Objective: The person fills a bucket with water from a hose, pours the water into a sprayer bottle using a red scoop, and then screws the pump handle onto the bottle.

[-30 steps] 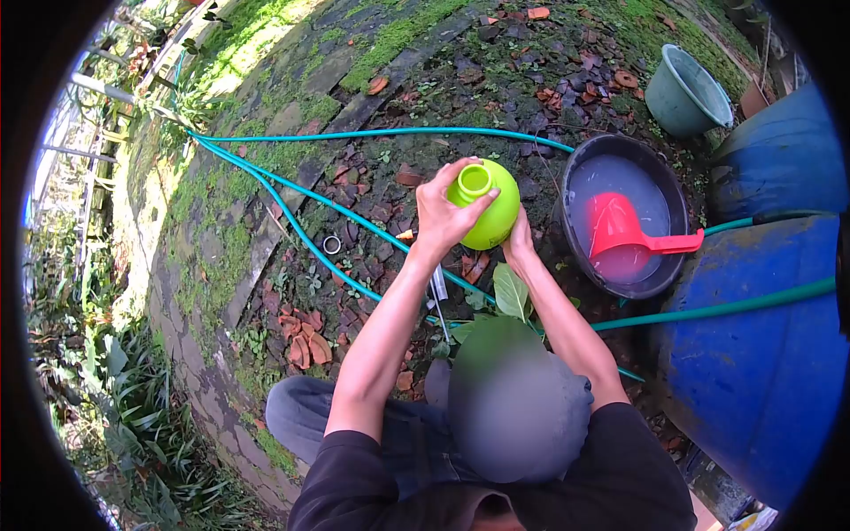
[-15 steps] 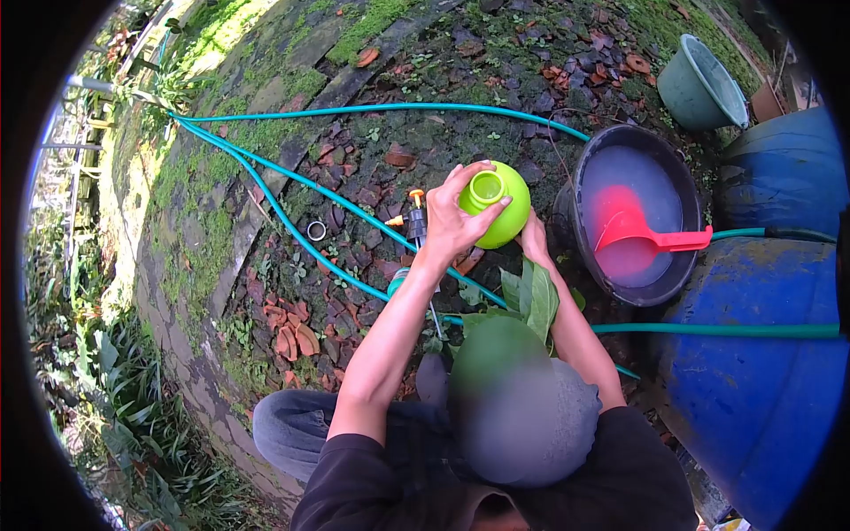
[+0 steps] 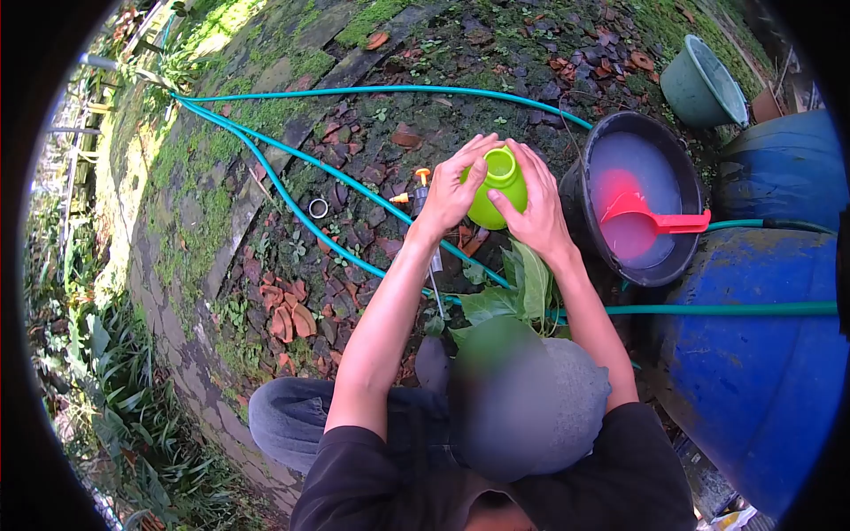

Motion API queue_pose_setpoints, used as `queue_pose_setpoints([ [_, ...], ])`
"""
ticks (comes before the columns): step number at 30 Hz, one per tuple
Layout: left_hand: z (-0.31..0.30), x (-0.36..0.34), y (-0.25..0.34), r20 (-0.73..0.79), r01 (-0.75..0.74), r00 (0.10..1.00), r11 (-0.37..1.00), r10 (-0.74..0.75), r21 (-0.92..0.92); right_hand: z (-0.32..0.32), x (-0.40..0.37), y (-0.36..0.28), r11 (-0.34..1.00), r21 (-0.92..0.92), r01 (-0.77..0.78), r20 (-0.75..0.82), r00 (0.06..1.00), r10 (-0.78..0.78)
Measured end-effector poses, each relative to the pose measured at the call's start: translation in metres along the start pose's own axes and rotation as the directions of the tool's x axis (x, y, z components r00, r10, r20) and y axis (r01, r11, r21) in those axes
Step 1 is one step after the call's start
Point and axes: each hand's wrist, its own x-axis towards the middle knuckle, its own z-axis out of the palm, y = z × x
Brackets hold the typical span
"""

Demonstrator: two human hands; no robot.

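A lime-green round bottle [image 3: 498, 199] with an open neck is held between both hands above the ground. My left hand [image 3: 452, 190] wraps its left side, with the thumb near the neck. Around the right side curve the fingers of my right hand [image 3: 540, 199], its thumb lying across the front. Left of the bottle, a dark spray head with orange parts [image 3: 420, 191] rests on the ground, partly behind my left hand. A white ring [image 3: 318, 208] lies farther left. Green leaves [image 3: 531, 285] show beside my right forearm.
At the right, a black bucket [image 3: 574, 190] holds cloudy water and a red dipper [image 3: 677, 222]. Beyond it are a green bucket [image 3: 695, 84] and blue barrels [image 3: 753, 354]. Teal hoses [image 3: 354, 91] cross the mossy ground, with broken clay pieces [image 3: 290, 319] at the left.
My right hand has moved up from beneath the bottle to its right side. My left hand has shifted to the left side, and the bottle's neck now points more upward in view.
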Motion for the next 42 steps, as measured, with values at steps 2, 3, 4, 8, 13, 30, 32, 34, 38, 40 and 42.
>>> queue_pose_setpoints([
  [2, -0.003, -0.003, -0.004, -0.019, 0.008, 1.000, 0.999, -0.009, -0.048, 0.004, 0.005, -0.001, 0.991, -0.106, 0.076, 0.001, 0.997, -0.076],
  [3, -0.004, -0.003, -0.004, -0.031, 0.011, 0.999, 0.997, -0.014, -0.073, 0.005, 0.007, 0.001, 0.994, -0.093, 0.052, 0.017, 0.999, -0.050],
  [4, -0.003, -0.003, -0.010, -0.078, 0.041, 0.996, 0.995, -0.049, -0.093, 0.004, 0.008, 0.003, 0.996, -0.080, 0.028, 0.035, 0.999, -0.026],
  [8, -0.018, -0.004, -0.018, -0.157, 0.309, 0.934, 0.946, -0.322, -0.103, -0.005, 0.019, -0.006, 0.993, -0.121, -0.013, 0.078, 0.997, 0.022],
  [13, -0.058, -0.032, -0.024, -0.311, 0.697, 0.689, 0.480, -0.655, 0.532, -0.005, 0.033, -0.013, 0.950, -0.310, 0.036, 0.121, 0.993, 0.002],
  [30, -0.059, -0.057, -0.075, -0.362, 0.820, 0.479, 0.261, -0.799, 0.509, -0.015, 0.038, -0.018, 0.920, -0.387, 0.060, 0.257, 0.965, 0.045],
  [32, -0.079, -0.058, -0.095, -0.289, 0.873, 0.454, 0.354, -0.843, 0.336, -0.015, 0.037, -0.018, 0.923, -0.379, 0.064, 0.262, 0.964, 0.041],
  [34, -0.098, -0.053, -0.087, -0.215, 0.898, 0.436, 0.404, -0.874, 0.175, -0.014, 0.035, -0.013, 0.931, -0.356, 0.079, 0.243, 0.970, 0.011],
  [38, -0.134, -0.041, -0.037, -0.089, 0.726, 0.643, 0.642, -0.761, -0.245, -0.017, 0.034, -0.016, 0.940, -0.338, 0.050, 0.241, 0.970, 0.035],
  [40, -0.140, -0.025, -0.001, -0.078, 0.566, 0.773, 0.739, -0.630, -0.365, -0.017, 0.032, -0.009, 0.966, -0.256, 0.037, 0.219, 0.976, 0.021],
  [42, -0.130, -0.006, 0.035, -0.099, 0.406, 0.868, 0.808, -0.487, -0.426, -0.019, 0.033, -0.006, 0.986, -0.167, 0.029, 0.187, 0.982, 0.002],
])
